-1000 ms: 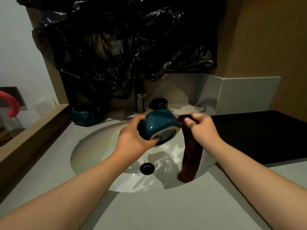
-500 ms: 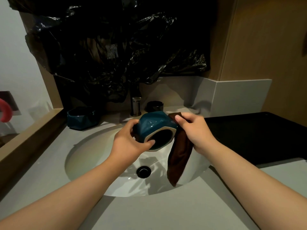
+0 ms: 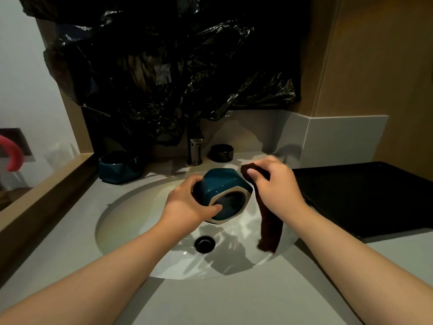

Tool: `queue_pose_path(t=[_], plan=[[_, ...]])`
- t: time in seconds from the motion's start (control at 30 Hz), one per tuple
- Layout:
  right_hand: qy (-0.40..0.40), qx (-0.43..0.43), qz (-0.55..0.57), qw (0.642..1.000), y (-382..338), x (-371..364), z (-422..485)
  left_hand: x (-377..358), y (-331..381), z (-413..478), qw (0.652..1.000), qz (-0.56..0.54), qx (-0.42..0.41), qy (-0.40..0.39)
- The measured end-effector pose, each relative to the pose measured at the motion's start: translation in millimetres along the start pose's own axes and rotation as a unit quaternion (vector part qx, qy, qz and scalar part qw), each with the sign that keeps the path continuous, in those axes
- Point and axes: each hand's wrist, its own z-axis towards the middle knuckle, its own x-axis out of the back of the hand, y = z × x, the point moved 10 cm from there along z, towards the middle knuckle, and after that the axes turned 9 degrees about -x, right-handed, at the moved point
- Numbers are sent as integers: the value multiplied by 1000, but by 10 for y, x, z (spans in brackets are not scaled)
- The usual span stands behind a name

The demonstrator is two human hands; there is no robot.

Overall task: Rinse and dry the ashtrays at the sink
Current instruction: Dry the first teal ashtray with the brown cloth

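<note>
Over the white sink basin [image 3: 131, 221] my left hand [image 3: 187, 202] grips a teal faceted ashtray [image 3: 222, 186], tipped on its side with its pale-rimmed underside facing me and my thumb on that face. My right hand [image 3: 276, 186] pinches a dark brown cloth [image 3: 269, 228] just right of the ashtray; the cloth hangs down into the basin. A second teal ashtray [image 3: 119, 167] stands on the counter at the back left. A small black ashtray [image 3: 221, 152] sits right of the faucet [image 3: 195, 148].
Black plastic sheeting [image 3: 164, 66] covers the wall behind the faucet. A black flat surface [image 3: 365, 195] lies on the counter to the right. The drain [image 3: 205, 243] is in the basin's middle. A wooden ledge [image 3: 46, 184] borders the counter on the left.
The ashtray has been turned in my left hand, its underside now facing me more squarely. My right hand with the cloth has shifted up and slightly away from the ashtray's side.
</note>
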Motion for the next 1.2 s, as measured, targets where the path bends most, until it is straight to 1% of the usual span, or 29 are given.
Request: queue_pose_path(t=[0.03,0.1,0.13,0.17,0.2,0.27,0.33,0.4,0.43,0.47,0.57,0.67,0.7,0.73,0.77,0.87,0.93,1.0,1.07,1.13,1.17,1.2], plan=[[14,53,0,998,-140,40,-70,-17,-7,-1,1000,6,4,-6],[17,171,-20,985,-448,22,-271,-52,-9,-7,1000,6,9,-16],[16,210,-45,977,-528,-27,-342,-71,-15,-9,1000,-3,16,-20],[15,220,-63,973,-546,-72,-349,-95,-39,-14,999,-14,30,-28],[8,193,-68,979,-470,-108,-273,-131,-80,-28,997,-24,54,-43],[-29,77,-67,994,-103,-187,-50,-236,-195,-83,988,-57,113,-85],[-53,-33,-46,997,275,-161,105,-322,-285,-143,975,-107,159,-115],[-47,-85,15,995,430,-30,180,-345,-338,-170,964,-147,185,-121],[-46,-83,22,995,395,15,177,-348,-361,-175,960,-162,194,-121],[-50,-62,15,997,298,23,156,-352,-378,-180,957,-172,202,-121],[-98,55,2,994,-184,-113,-39,-376,-419,-191,952,-170,216,-135],[-149,168,-62,973,-489,-420,-309,-433,-397,-210,945,-182,222,-154],[-159,187,-82,966,-512,-495,-340,-448,-395,-213,944,-185,223,-158],[-166,183,-90,965,-492,-526,-325,-457,-401,-217,942,-188,226,-159],[-171,159,-85,969,-416,-525,-270,-459,-419,-218,940,-196,230,-155],[-167,49,-73,982,-17,-417,-64,-436,-487,-208,934,-224,246,-134],[-148,11,-79,986,145,-317,8,-413,-515,-199,930,-232,253,-128],[-123,25,-63,990,70,-261,-12,-425,-515,-203,924,-246,260,-134],[-134,82,-45,987,-173,-326,-121,-469,-500,-227,919,-252,263,-151],[-170,150,-82,971,-394,-510,-288,-510,-497,-246,917,-250,264,-166],[-180,168,-110,963,-425,-591,-328,-520,-495,-250,916,-252,264,-168],[-183,169,-127,960,-405,-630,-326,-518,-493,-251,915,-254,264,-166]])
